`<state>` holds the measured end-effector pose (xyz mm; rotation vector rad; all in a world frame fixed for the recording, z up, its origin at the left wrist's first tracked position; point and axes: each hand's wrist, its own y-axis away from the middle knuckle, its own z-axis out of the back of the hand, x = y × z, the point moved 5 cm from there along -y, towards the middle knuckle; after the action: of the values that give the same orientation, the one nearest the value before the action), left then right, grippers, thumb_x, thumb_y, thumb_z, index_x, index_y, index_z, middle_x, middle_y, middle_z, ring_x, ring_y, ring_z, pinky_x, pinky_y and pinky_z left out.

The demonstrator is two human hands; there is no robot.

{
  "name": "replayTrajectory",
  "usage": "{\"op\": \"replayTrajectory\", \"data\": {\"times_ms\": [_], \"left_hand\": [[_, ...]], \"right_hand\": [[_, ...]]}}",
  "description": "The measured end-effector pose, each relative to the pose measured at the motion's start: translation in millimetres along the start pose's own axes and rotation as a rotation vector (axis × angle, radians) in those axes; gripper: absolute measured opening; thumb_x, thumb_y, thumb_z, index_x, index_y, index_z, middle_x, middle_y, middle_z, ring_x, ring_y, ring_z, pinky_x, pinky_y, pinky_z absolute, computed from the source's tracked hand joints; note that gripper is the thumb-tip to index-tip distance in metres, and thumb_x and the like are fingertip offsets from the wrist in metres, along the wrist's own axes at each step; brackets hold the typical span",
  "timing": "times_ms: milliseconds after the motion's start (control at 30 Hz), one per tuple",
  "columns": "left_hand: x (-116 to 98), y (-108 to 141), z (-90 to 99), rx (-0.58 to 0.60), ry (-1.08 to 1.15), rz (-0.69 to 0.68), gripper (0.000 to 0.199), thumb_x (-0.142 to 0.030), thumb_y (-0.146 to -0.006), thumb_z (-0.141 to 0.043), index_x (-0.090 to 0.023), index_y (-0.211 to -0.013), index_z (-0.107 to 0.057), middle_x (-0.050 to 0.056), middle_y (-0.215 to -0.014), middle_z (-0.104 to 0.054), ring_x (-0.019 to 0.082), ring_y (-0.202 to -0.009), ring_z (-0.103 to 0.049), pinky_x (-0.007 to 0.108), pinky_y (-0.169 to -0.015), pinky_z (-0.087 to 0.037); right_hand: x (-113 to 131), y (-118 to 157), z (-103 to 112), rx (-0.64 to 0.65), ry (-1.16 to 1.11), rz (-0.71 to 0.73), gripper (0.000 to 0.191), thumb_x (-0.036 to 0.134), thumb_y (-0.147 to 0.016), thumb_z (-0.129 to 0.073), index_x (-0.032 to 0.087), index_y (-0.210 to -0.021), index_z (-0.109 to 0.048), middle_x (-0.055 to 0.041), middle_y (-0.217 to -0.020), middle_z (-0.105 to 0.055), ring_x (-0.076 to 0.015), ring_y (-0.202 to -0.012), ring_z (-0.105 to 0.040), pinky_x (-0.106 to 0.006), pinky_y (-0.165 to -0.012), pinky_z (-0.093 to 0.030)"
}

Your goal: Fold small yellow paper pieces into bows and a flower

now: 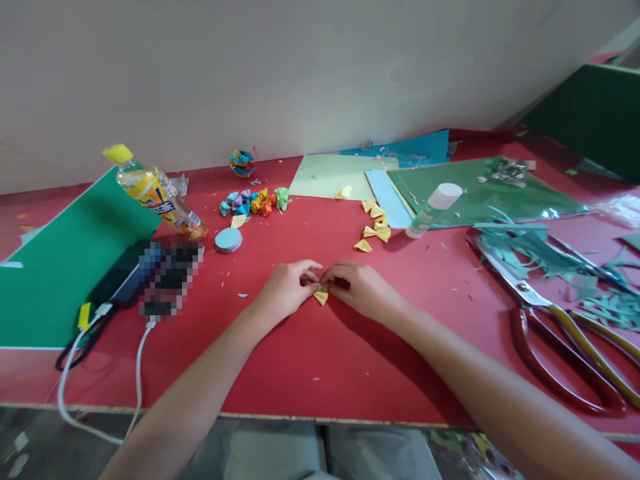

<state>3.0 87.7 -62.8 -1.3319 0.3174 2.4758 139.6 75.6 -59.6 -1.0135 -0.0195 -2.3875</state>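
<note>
My left hand and my right hand meet near the middle of the red table. Both are closed, fingertips pinching a small folded yellow paper piece between them. Beyond my right hand lie several yellow folded paper pieces. A round stack of pale blue paper discs sits beyond my left hand. Behind the discs is a row of crumpled coloured paper pieces, in blue, purple, orange and green. A glue stick with a white cap stands tilted in view at the right.
At the left are a drink bottle, a green sheet, a power bank and a blurred device with white cables. Large scissors and teal paper scraps lie right. Coloured sheets lie behind.
</note>
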Motion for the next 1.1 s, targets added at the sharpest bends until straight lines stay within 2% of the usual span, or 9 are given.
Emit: {"op": "replayTrajectory", "data": {"times_ms": [133, 233, 500, 633, 800, 967, 1100], "left_hand": [[-2.0, 1.1, 3.5, -0.028, -0.107, -0.029, 0.026, -0.019, -0.070, -0.062, -0.023, -0.096, -0.062, 0.003, -0.076, -0.068, 0.017, -0.071, -0.064, 0.029, -0.067, -0.049], [-3.7, 1.9, 3.2, 0.001, -0.109, -0.038, 0.025, -0.017, -0.071, -0.060, -0.022, -0.095, -0.062, 0.003, -0.075, -0.068, 0.017, -0.071, -0.064, 0.028, -0.066, -0.049], [-5.2, 2.8, 4.4, 0.015, -0.093, -0.001, 0.025, -0.016, -0.069, -0.060, -0.021, -0.093, -0.062, 0.002, -0.072, -0.067, 0.016, -0.068, -0.063, 0.027, -0.064, -0.048], [-4.4, 3.8, 6.4, 0.075, -0.043, 0.041, 0.026, -0.017, -0.068, -0.061, -0.021, -0.094, -0.062, 0.004, -0.075, -0.069, 0.018, -0.072, -0.064, 0.030, -0.068, -0.049], [-4.1, 3.7, 6.3, 0.056, -0.054, 0.060, 0.024, -0.021, -0.068, -0.064, -0.020, -0.092, -0.062, 0.004, -0.077, -0.069, 0.018, -0.073, -0.065, 0.031, -0.069, -0.049], [-8.1, 3.4, 1.7, 0.071, -0.044, -0.015, 0.016, -0.022, -0.072, -0.062, -0.021, -0.088, -0.063, 0.003, -0.083, -0.069, 0.017, -0.075, -0.064, 0.029, -0.070, -0.049], [-10.3, 4.4, -0.8, 0.112, -0.058, -0.030, 0.013, -0.021, -0.074, -0.059, -0.022, -0.086, -0.064, 0.002, -0.081, -0.069, 0.017, -0.075, -0.064, 0.028, -0.069, -0.048]], "right_hand": [[3.5, -0.2, -0.9, 0.011, 0.102, 0.008, 0.009, 0.018, -0.080, -0.053, 0.017, -0.082, -0.062, -0.0059, -0.081, -0.060, -0.0139, -0.068, -0.057, -0.024, -0.061, -0.042], [3.6, -0.3, 0.1, 0.025, 0.149, 0.019, 0.011, 0.022, -0.082, -0.052, 0.016, -0.083, -0.061, -0.0066, -0.081, -0.059, -0.0144, -0.068, -0.057, -0.024, -0.060, -0.042], [-2.2, -3.5, 0.3, 0.092, 0.142, 0.205, 0.016, 0.021, -0.086, -0.048, 0.020, -0.090, -0.064, -0.0057, -0.086, -0.059, -0.0135, -0.073, -0.058, -0.023, -0.066, -0.042], [-1.8, -4.0, 0.9, 0.095, 0.183, 0.200, 0.016, 0.021, -0.085, -0.049, 0.020, -0.091, -0.064, -0.0053, -0.084, -0.059, -0.0132, -0.072, -0.058, -0.022, -0.064, -0.041], [1.1, -3.9, 0.2, 0.078, 0.277, 0.143, 0.014, 0.025, -0.084, -0.051, 0.019, -0.088, -0.063, -0.0047, -0.083, -0.059, -0.0133, -0.070, -0.057, -0.021, -0.057, -0.037], [0.4, -2.3, 0.4, 0.068, 0.287, 0.076, 0.013, 0.026, -0.083, -0.051, 0.017, -0.082, -0.060, -0.0043, -0.080, -0.060, -0.0141, -0.068, -0.057, -0.022, -0.056, -0.038], [-1.6, -1.0, 1.9, 0.091, 0.214, 0.137, 0.013, 0.021, -0.084, -0.050, 0.018, -0.088, -0.061, -0.0046, -0.083, -0.060, -0.0133, -0.070, -0.058, -0.022, -0.061, -0.040]]}}
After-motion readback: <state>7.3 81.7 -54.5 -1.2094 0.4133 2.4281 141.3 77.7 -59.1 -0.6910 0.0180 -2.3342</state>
